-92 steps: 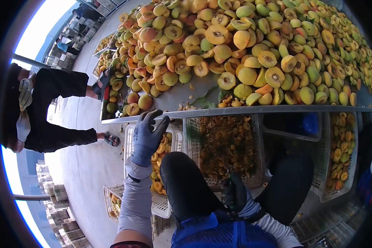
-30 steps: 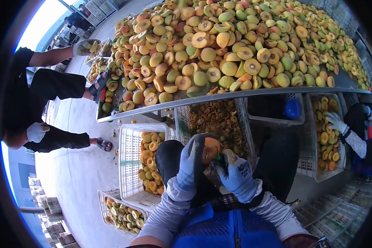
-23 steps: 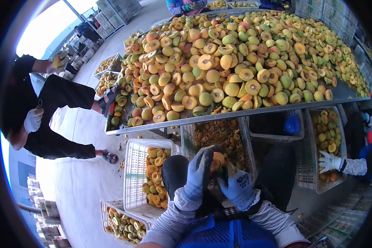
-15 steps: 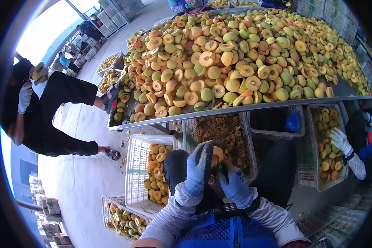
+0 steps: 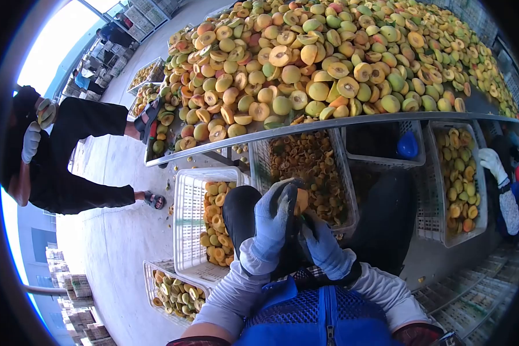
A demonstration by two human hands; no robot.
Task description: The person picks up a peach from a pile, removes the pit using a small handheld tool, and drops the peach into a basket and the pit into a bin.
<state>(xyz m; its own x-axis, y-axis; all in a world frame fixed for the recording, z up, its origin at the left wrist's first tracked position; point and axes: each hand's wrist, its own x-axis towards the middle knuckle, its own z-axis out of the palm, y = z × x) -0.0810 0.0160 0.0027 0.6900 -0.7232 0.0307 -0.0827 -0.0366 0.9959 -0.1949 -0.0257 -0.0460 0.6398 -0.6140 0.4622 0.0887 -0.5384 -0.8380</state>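
My left hand (image 5: 271,222), in a blue-grey coated glove, is closed around a peach half (image 5: 301,202) held above my lap. Close beside it, my right hand (image 5: 327,248), gloved alike, has its fingers curled in toward the fruit. A thin dark and green bit shows at its fingertips, too small to name. Beyond my knees, a crate (image 5: 261,167) holds brownish-orange scraps. To the left of my knee stands a white crate (image 5: 184,225) with pitted peach halves (image 5: 216,230) in it.
A metal-edged table (image 5: 328,123) ahead bears a heap of halved peaches (image 5: 282,75). A dark-clothed person (image 5: 92,155) is at the left, and a co-worker's gloved hand (image 5: 493,164) is above a peach crate (image 5: 481,213). Another crate (image 5: 150,282) stands lower left.
The view has tilted down slightly, so the table sits higher. Both my hands stay together at the peach half. The co-worker's hand on the right has lifted off the crate's fruit.
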